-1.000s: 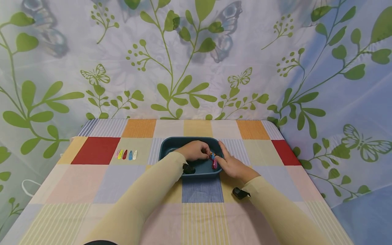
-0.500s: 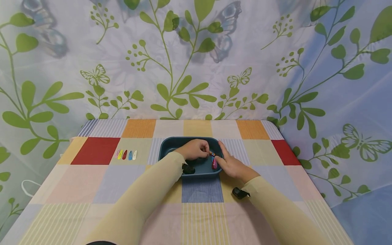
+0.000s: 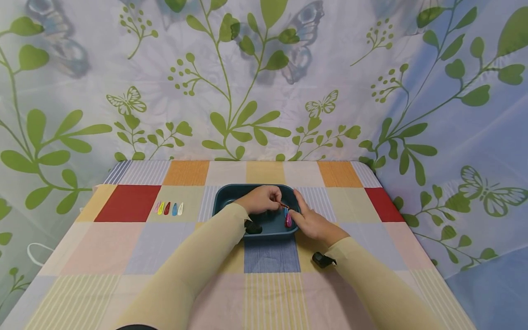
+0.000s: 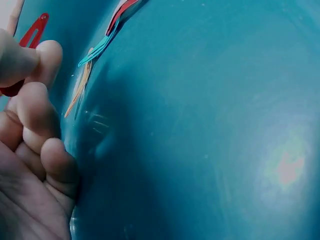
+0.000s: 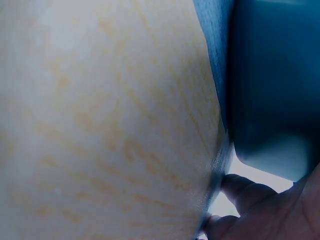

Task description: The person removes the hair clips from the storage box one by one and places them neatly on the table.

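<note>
Inside the right end of the tray (image 3: 270, 236), the person's left hand (image 3: 261, 200) pinches a red hair clip (image 4: 30, 33) between thumb and forefinger, its other fingers curled in. The likeliest trouble is a slip: the clip is thin and looks smooth, and only fingertips hold it, so a small twist could drop it back onto the tray floor.

The loose clips (image 4: 97, 50) beside the tray's right wall, turquoise and orange among them, overlap end to end. Because they touch, a fingertip going in for one could drag its neighbours along or scatter them over the tray floor.

The right hand (image 3: 313, 224) is at the tray's right wall, thumb over the rim and fingers extended along the outside, not clenched; how hard they press cannot be told. If they press little, a nudge might shift the tray. The left wrist camera (image 3: 253, 227) hangs over the tray's near rim and could catch on it if the arm lifts sideways.

Well to the left of the tray, a row of clips (image 3: 168, 208) lies on the tablecloth (image 3: 194, 293); a sleeve sweeping low there could knock them out of line.
</note>
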